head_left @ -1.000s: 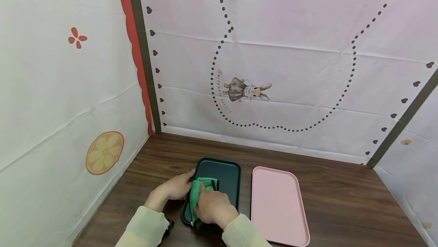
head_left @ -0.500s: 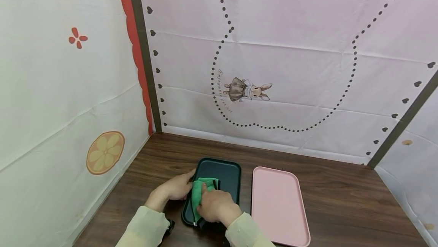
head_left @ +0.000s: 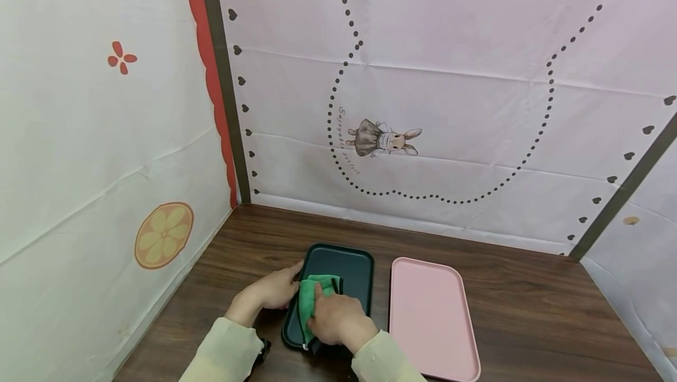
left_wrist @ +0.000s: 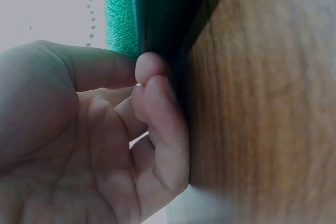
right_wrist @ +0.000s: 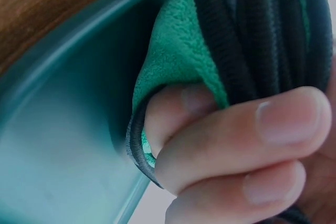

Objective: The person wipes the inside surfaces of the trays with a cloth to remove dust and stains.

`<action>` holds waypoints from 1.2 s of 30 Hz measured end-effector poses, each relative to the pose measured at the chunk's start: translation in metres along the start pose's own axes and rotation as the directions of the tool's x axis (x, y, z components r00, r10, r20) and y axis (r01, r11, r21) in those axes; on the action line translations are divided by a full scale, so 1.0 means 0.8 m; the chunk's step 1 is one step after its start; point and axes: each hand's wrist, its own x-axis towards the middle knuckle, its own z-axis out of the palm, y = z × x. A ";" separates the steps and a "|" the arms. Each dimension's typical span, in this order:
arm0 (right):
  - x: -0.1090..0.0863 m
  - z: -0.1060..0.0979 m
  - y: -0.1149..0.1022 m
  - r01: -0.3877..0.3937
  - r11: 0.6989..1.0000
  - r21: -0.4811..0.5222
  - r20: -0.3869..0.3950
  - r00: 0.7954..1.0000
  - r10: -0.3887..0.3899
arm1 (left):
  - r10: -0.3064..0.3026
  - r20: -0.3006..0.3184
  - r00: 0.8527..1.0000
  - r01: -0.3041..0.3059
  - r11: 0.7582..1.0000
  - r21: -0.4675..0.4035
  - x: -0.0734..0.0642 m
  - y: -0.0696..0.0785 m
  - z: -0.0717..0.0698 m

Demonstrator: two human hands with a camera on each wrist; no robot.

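Note:
A dark green tray (head_left: 338,261) with a raised rim lies on the wooden table. On its left part sits a folded green cloth (head_left: 308,305) with black edging. My right hand (head_left: 338,318) grips the cloth against the tray, its index finger stretched along the top. In the right wrist view, the other fingers (right_wrist: 231,145) curl round the cloth's black-edged folds. My left hand (head_left: 272,290) holds the tray's left edge. Thumb and curled fingers meet at that rim in the left wrist view, the fingers (left_wrist: 168,129) low against the table.
A pink tray (head_left: 431,317) lies just right of the dark green one, with a narrow gap between them. Printed white cloth walls (head_left: 449,135) enclose the wooden table (head_left: 539,311) at the back and sides.
My right hand and the cloth have shifted slightly to the right on the tray. The left hand stays at the tray's edge.

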 end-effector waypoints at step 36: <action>-0.010 0.002 0.013 -0.053 0.999 0.008 0.006 0.999 0.053 | -0.008 -0.022 1.000 0.008 1.000 -0.005 -0.002 0.001 0.002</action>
